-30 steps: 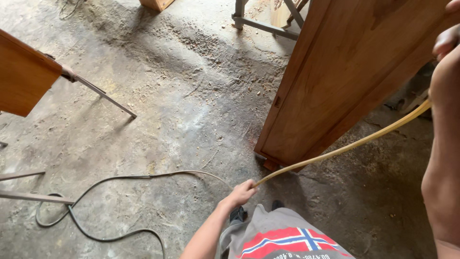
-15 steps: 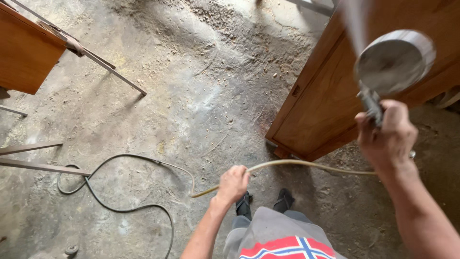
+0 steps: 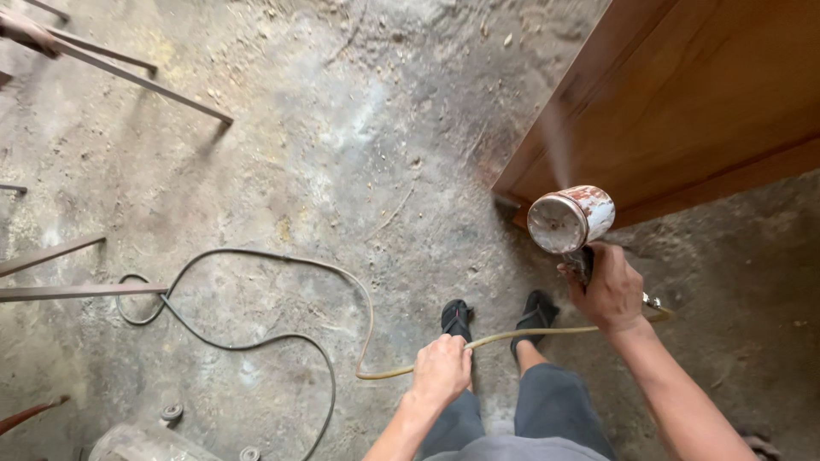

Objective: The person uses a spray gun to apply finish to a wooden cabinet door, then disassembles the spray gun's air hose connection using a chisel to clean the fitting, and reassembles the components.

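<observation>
the spray gun [image 3: 574,229] is mostly hidden: its body sits inside the right hand [image 3: 612,290], and only the round metal cup, white with rust-brown stains, shows above the fist, just below the door [image 3: 683,102]. the door is cut off at the top and right edges. a faint mist rises from the gun toward the door's edge; the nozzle cannot be made out. the right hand is clenched round the gun's grip. left of the gun, the left hand [image 3: 441,372] is closed round the yellowish hose [image 3: 512,335], which runs to the gun and loops over the floor [image 3: 342,154].
</observation>
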